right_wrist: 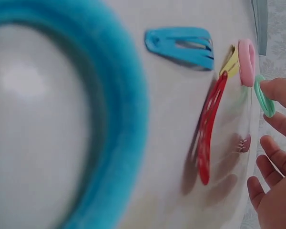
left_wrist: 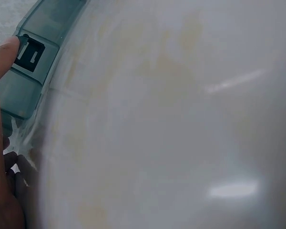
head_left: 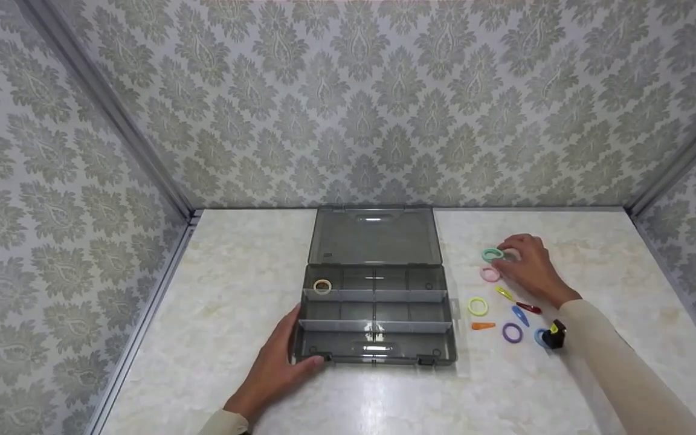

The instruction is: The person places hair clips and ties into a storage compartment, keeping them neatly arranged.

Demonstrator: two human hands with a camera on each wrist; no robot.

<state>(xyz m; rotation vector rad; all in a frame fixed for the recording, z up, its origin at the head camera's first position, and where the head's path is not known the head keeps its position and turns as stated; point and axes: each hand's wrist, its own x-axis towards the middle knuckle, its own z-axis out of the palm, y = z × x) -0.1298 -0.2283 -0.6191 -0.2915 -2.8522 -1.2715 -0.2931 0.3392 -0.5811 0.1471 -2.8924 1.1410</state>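
Pale tabletop (head_left: 251,260) below, a mint ring (head_left: 486,257) sits pinched between right-hand fingers (right_wrist: 279,90).

The grey see-through box (head_left: 384,357) lies open, lid (head_left: 375,235) folded back, left hand (head_left: 275,362) gripping its near-left corner; the mint ring (right_wrist: 266,105), pinched in the right hand (head_left: 529,266), is just beyond the pink ring (right_wrist: 245,69).

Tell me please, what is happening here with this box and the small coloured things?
A person pinches a mint-green ring in the right hand. The left hand holds the near left corner of a grey divided box, its thumb at a front latch. The lid is open. One beige ring lies in the back row, at its left end. The other rings and the hair clips lie on the table, right of the box.
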